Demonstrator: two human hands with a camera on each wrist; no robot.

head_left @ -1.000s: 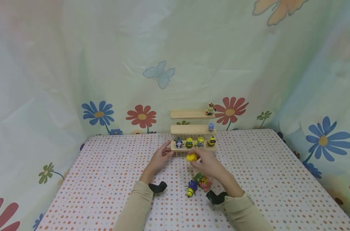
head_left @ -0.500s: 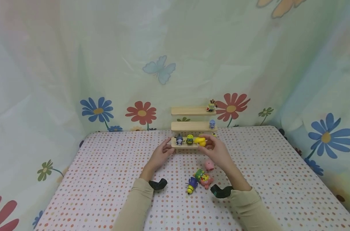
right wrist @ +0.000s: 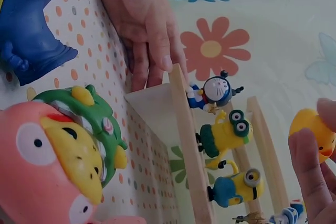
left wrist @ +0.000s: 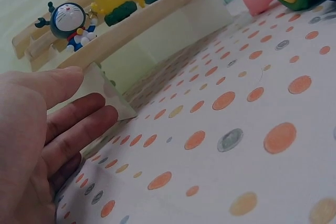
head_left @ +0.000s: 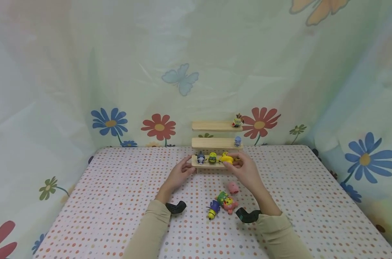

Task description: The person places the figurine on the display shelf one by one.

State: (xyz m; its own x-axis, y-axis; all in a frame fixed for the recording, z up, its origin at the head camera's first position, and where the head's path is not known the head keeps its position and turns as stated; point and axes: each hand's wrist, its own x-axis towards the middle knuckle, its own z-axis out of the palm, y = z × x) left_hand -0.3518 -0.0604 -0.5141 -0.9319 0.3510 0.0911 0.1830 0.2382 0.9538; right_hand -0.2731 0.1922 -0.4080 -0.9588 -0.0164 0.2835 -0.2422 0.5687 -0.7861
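My right hand (head_left: 247,171) pinches a yellow toy duck (right wrist: 304,124) with an orange beak, held over the right part of the lowest tier of a three-tier wooden shelf (head_left: 212,145). At the shelf's left end, my left hand (head_left: 178,175) grips the lowest tier's corner between thumb and forefinger, the other fingers beneath it. On that tier stand a dark-hooded cat figure (right wrist: 217,90), a minion with green goggles (right wrist: 231,132) and a minion in blue overalls (right wrist: 236,188). In the head view, the hand and duck hide the tier's right end.
Upright on the middle tier is a small blue-purple figure (head_left: 237,141); a crowned minion (head_left: 237,121) stands on top. Before the shelf lie a pink pig (head_left: 233,187), a green-and-pink figure (head_left: 229,204) and a purple-and-yellow figure (head_left: 213,209). Dotted cloth (head_left: 124,201) covers the table.
My right hand has carried the duck from in front of the shelf up and rightward over the lowest tier, uncovering the pink pig. My left hand stays at the shelf's left end.
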